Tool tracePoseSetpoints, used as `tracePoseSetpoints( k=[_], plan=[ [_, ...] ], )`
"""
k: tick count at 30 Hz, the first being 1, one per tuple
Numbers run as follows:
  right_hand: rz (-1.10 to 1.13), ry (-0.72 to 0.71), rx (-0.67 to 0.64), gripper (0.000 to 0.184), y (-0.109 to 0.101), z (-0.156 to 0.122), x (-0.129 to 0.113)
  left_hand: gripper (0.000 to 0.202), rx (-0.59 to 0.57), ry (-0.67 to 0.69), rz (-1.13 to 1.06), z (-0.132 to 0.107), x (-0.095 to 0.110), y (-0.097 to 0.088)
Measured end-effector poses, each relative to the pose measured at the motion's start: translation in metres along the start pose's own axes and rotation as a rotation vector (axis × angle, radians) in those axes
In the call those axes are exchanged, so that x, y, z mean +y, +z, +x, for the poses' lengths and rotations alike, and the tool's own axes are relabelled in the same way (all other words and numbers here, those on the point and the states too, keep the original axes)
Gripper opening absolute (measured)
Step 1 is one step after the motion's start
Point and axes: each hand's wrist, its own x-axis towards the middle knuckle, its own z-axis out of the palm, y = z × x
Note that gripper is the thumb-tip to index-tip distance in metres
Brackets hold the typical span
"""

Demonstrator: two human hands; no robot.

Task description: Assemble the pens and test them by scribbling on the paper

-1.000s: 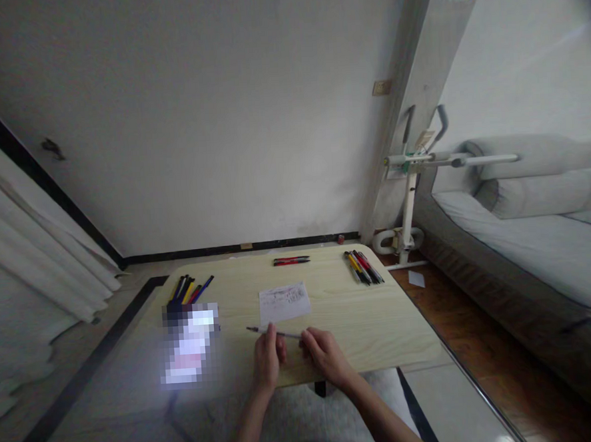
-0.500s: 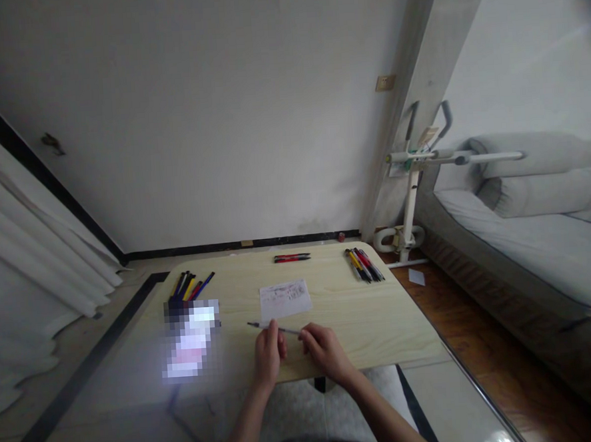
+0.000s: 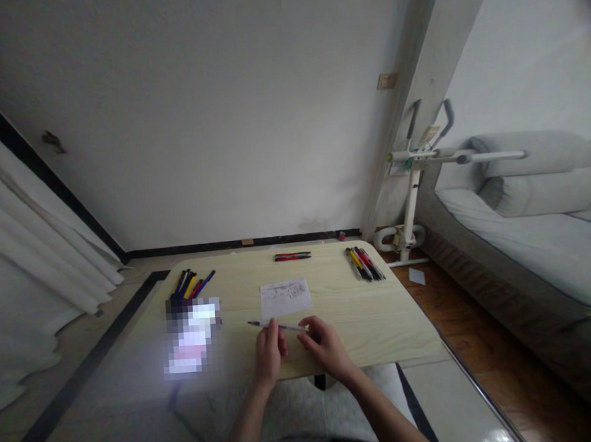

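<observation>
A slim pen with a dark left end and a pale, clear-looking right part lies level over the near side of the table. My left hand is closed around its middle, thumb on top. At the pen's right end is my right hand, its thumb and forefinger spread apart around that end; whether they touch it is hard to see. Just beyond the hands lies a white paper with dark scribbles on it.
Two red and black pens lie at the table's far edge. Several pens are grouped at the right, and more pens at the left beside a blurred bright screen. The wooden table has rounded corners.
My right thumb and forefinger have parted at the pen's right end, where they were pinched together. My left hand keeps its hold, and the pen has barely moved.
</observation>
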Motion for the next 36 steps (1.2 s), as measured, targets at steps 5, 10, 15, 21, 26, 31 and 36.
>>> tracePoseSetpoints(
  k=[5, 10, 15, 21, 26, 31, 36],
  plan=[
    [-0.007, 0.002, -0.005, 0.023, -0.001, -0.0004, -0.0033, 0.046, 0.008, 0.002, -0.017, -0.0003, 0.0017, 0.0002],
    [-0.024, 0.008, -0.018, 0.029, -0.0029, -0.0016, -0.007, 0.046, 0.013, 0.015, -0.032, -0.0006, 0.0034, 0.0002],
    [-0.061, -0.009, -0.014, 0.033, -0.0025, -0.0019, -0.0079, 0.046, -0.011, 0.016, -0.015, -0.0006, 0.0024, -0.0004],
    [-0.07, -0.018, -0.008, 0.029, -0.0032, -0.0024, -0.0085, 0.045, 0.003, 0.002, -0.029, 0.0002, 0.0008, -0.0001],
    [-0.042, -0.006, -0.006, 0.025, -0.0026, -0.0024, -0.0055, 0.045, 0.005, 0.002, -0.021, -0.0001, 0.0022, 0.0002],
    [-0.026, -0.017, -0.015, 0.023, -0.0027, -0.0021, -0.0023, 0.044, 0.014, 0.001, -0.016, -0.0016, 0.0048, 0.0014],
    [-0.008, -0.019, -0.017, 0.022, -0.0025, -0.0021, -0.0034, 0.045, 0.002, -0.006, -0.005, -0.0022, 0.0055, 0.0013]
  ],
)
